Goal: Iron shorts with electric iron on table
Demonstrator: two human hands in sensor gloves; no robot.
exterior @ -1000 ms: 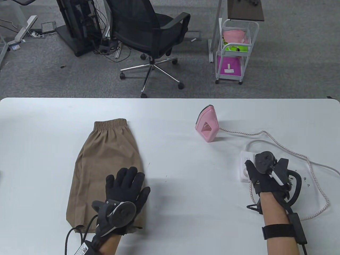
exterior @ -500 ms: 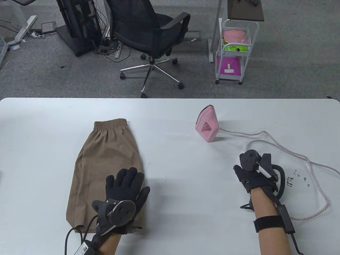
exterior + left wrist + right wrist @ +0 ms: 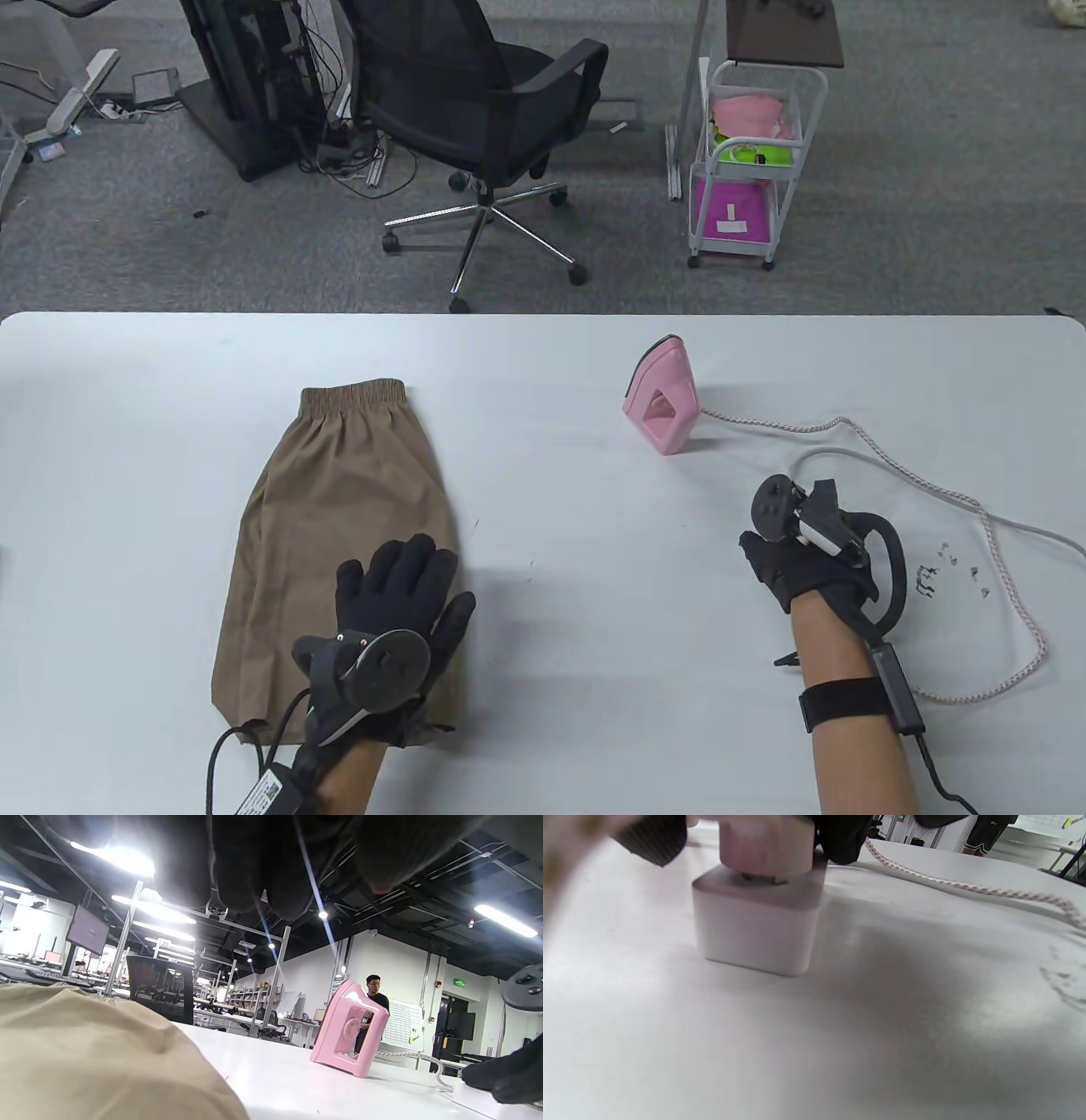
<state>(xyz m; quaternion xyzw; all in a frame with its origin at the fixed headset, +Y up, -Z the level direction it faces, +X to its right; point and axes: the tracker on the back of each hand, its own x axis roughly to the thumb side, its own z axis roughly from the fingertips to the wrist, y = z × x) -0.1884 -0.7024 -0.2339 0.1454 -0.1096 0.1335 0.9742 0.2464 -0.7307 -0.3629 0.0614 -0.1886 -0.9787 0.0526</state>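
The right hand has shifted leftward over the socket, which showed beside it a second ago and is now hidden under it from above. The right wrist view shows its fingers closed round the plug, seated on the socket with prongs barely showing. This looks like powering the iron, so ironing has not begun.

The iron stands upright, ahead and left of that grip, its cord looping off to the right. The left hand has stayed spread flat, pressing the near end of the shorts on the desk.
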